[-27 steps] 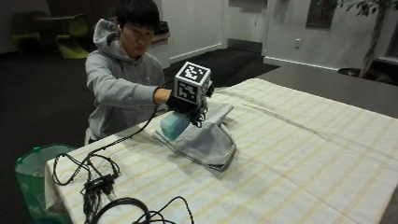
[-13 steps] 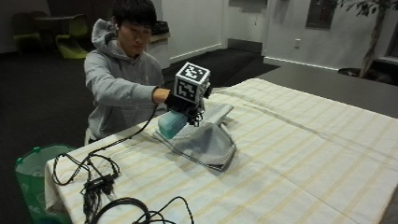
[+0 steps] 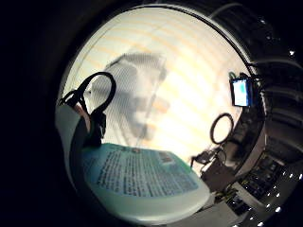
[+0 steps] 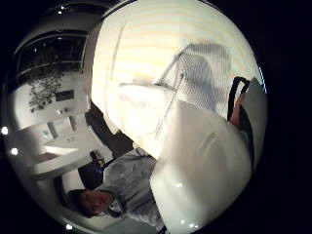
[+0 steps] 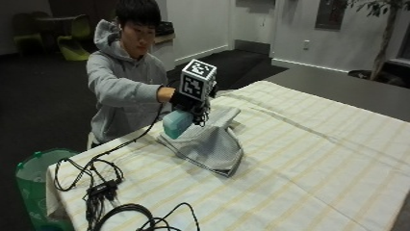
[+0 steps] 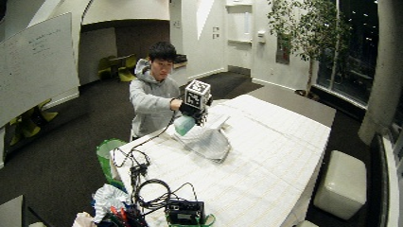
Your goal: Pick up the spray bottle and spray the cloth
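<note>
A pale teal spray bottle [image 5: 176, 122] hangs tilted just above the table, gripped by my gloved right hand [image 5: 185, 102], whose fingers curl round its upper part. Right under and beside it lies a grey cloth [image 5: 211, 142], crumpled into a low heap on the striped tablecloth [image 5: 320, 159]. In the little finger side palm view the bottle's printed label [image 3: 142, 179] fills the near field, with the cloth [image 3: 137, 90] beyond it. The thumb side palm view shows the bottle's plain side [image 4: 204, 165] over the cloth [image 4: 195, 78]. The nozzle is hidden behind the hand.
Black cables [image 5: 108, 192] coil on the table's near left corner. A green bin [image 5: 35, 173] stands on the floor beside that corner. A small device and bags [image 6: 182, 213] sit at the table's near end. The striped tablecloth stretches to the right of the cloth.
The hand with the bottle stays over the cloth's left end, shifting only slightly. The cloth has not moved.
</note>
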The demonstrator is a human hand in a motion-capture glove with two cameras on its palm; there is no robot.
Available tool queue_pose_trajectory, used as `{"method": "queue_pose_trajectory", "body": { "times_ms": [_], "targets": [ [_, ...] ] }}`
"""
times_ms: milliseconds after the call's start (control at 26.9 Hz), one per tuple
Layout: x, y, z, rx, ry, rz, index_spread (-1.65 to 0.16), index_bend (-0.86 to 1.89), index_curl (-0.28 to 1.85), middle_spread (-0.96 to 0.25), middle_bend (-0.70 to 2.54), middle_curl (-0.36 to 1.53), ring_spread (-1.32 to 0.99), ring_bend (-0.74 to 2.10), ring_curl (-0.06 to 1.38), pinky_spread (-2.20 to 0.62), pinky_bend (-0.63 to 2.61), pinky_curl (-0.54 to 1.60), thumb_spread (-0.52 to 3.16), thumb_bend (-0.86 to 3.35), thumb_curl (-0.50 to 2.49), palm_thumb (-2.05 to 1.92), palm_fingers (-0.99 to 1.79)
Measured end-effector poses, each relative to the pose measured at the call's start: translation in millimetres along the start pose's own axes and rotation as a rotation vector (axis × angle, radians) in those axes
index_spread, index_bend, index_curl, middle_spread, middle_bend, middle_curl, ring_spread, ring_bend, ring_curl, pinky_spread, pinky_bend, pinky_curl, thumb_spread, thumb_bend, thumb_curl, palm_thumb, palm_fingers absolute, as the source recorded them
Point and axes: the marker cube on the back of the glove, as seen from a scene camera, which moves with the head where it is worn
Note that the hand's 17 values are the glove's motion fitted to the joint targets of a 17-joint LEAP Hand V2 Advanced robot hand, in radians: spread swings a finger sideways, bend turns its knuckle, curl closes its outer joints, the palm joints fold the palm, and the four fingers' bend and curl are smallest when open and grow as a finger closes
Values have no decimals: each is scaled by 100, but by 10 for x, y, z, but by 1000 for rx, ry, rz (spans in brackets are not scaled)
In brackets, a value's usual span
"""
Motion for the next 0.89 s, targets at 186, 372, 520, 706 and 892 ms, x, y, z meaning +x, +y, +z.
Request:
{"method": "queue_pose_trajectory", "body": {
  "times_ms": [186,372,520,706,892],
  "targets": [
    [16,-64,204,-31,-14,4,-17,53,56,-7,69,51,-17,59,46,-27,33,43,4,-3,71,95,140],
    [-53,-67,257,-18,-53,-12,-17,54,56,-7,69,51,-17,59,46,-27,33,43,3,-3,71,95,139],
    [-203,-22,121,35,-112,-44,-17,54,56,-7,69,51,-17,59,46,-27,33,43,3,-3,71,95,139],
    [-584,84,-160,142,-269,-142,-17,53,56,-7,69,52,-17,59,46,-27,34,43,3,-3,71,95,139],
    [-1231,221,-442,301,-592,-333,-17,54,56,-7,70,52,-17,59,46,-27,34,43,5,-3,72,96,139]
  ]
}}
